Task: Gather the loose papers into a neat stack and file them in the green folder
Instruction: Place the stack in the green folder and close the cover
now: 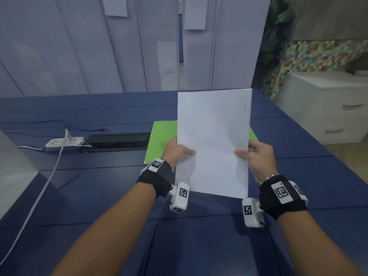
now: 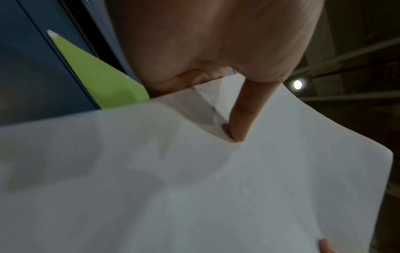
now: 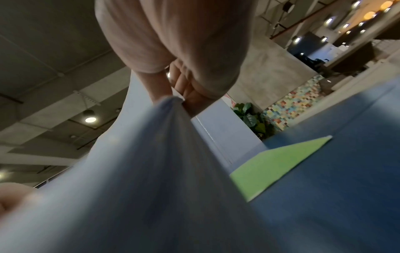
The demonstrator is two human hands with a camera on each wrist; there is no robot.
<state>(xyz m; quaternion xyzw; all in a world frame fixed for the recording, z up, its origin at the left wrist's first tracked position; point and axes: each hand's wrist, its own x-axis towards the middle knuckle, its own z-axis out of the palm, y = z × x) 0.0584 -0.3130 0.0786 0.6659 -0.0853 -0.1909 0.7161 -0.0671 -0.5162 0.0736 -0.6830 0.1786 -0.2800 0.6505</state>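
Observation:
I hold a stack of white papers (image 1: pixel 213 140) upright above the blue table, its bottom edge near the tabletop. My left hand (image 1: pixel 177 151) pinches the stack's left edge, thumb on the near face. My right hand (image 1: pixel 253 154) pinches the right edge the same way. The green folder (image 1: pixel 161 142) lies flat on the table behind the papers, mostly hidden by them. In the left wrist view the thumb (image 2: pixel 240 119) presses the papers (image 2: pixel 194 188), with the folder (image 2: pixel 97 77) beyond. The right wrist view shows the fingers (image 3: pixel 190 92) gripping the papers (image 3: pixel 140 171) and the folder (image 3: pixel 275 162) lying closed.
A white power strip (image 1: pixel 63 142) with a white cable (image 1: pixel 39 192) sits at the left, next to a black cable tray (image 1: pixel 119 141) set in the table (image 1: pixel 199 246). Grey partition panels (image 1: pixel 99 46) stand behind. A white drawer cabinet (image 1: pixel 328 108) stands to the right.

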